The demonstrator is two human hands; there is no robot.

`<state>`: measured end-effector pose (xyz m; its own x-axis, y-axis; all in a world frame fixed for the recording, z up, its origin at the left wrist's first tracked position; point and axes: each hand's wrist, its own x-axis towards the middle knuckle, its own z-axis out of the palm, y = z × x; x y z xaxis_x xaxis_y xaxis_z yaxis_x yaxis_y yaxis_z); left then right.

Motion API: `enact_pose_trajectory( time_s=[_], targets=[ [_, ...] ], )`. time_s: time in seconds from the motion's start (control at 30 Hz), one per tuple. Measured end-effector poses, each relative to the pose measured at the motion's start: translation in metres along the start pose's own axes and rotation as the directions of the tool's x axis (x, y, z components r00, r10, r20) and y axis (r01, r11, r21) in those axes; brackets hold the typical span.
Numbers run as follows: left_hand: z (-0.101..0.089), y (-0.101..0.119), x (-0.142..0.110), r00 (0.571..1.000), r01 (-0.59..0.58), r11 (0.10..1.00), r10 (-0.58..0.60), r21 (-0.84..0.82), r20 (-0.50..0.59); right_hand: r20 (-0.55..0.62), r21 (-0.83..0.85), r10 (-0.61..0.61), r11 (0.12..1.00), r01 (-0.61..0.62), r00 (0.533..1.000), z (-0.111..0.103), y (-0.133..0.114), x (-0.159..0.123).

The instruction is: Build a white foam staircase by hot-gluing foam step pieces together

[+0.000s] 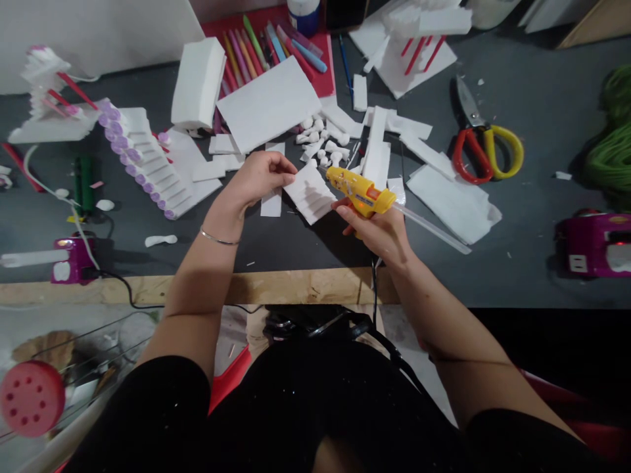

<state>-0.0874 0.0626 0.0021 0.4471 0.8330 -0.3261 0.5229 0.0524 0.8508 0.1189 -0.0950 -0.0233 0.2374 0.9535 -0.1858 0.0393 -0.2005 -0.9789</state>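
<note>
Glue gun (359, 191), yellow with an orange trigger, sits clenched in the right hand (379, 231) near the middle of the grey table (522, 118). Its long axis runs from 4 o'clock to 10 o'clock: the nozzle points toward 10 o'clock at the white foam piece (310, 192), and a clear glue stick (428, 226) juts out of the back toward 4 o'clock. The nozzle tip lies just beside the upper right edge of the foam piece; whether it touches cannot be told. The left hand (260, 177) pinches the foam piece at its upper left corner, fingers closed on it, holding it flat to the table. A thin bracelet (217, 238) circles the left wrist.

At 2 o'clock from the gun lie scissors (480, 148) with red and yellow handles, blades pointing to 12 o'clock. At 12 o'clock a red tray (323, 79) carries coloured pens (256, 46), partly covered by a white foam sheet (269, 102). At 9 o'clock stands a foam staircase model (148, 164) edged with purple dots. Small foam offcuts (320, 141) lie scattered just above the foam piece.
</note>
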Motion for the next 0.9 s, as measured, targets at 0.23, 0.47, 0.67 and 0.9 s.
enact_pose_trajectory(
  time_s=[0.23,0.47,0.67,0.9],
  targets=[
    [0.0,-0.001,-0.001,1.0,-0.014,1.0,0.014,0.008,-0.002,0.029,-0.01,0.002,1.0,-0.002,1.0,-0.001,0.003,0.0],
    [0.0,-0.002,0.0,1.0,-0.017,0.999,0.017,0.039,0.004,0.004,0.012,-0.001,1.0,0.001,1.0,0.0,0.003,0.0],
    [-0.001,0.001,-0.002,1.0,-0.024,0.999,0.024,0.048,0.002,0.019,-0.002,0.023,1.0,-0.023,1.0,-0.001,0.002,0.0],
    [0.007,0.018,-0.033,0.929,-0.163,0.943,0.246,0.292,-0.275,0.024,0.01,0.017,1.0,-0.017,1.0,-0.002,0.002,0.0]
  ],
)
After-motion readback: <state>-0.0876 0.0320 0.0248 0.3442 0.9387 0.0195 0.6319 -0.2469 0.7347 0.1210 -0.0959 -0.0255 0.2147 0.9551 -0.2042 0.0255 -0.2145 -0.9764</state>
